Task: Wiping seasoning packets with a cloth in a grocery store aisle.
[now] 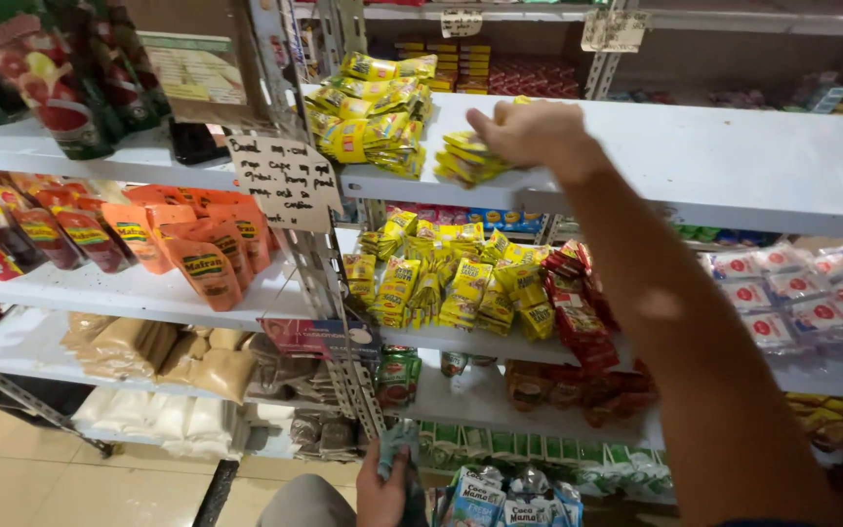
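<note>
Small stack of sachets (467,158) under the right hand (531,132): yellow with green marks. Heap of sachets (371,109) left of it: same yellow, green print. Shelf board (734,156): plain white. Middle shelf, sachet pile (451,283): yellow with green and red patches; red packets (582,312) just right of it. Far right, small packs (802,293): white-pink with red round marks. Left, pouches (202,254): orange with a green label band. Lower left, bags (153,351): tan-brown; below them, bags (158,415) in white. Cloth (402,449) in the left hand (382,493): grey-teal. Handwritten card (283,181): white, dark lettering.
</note>
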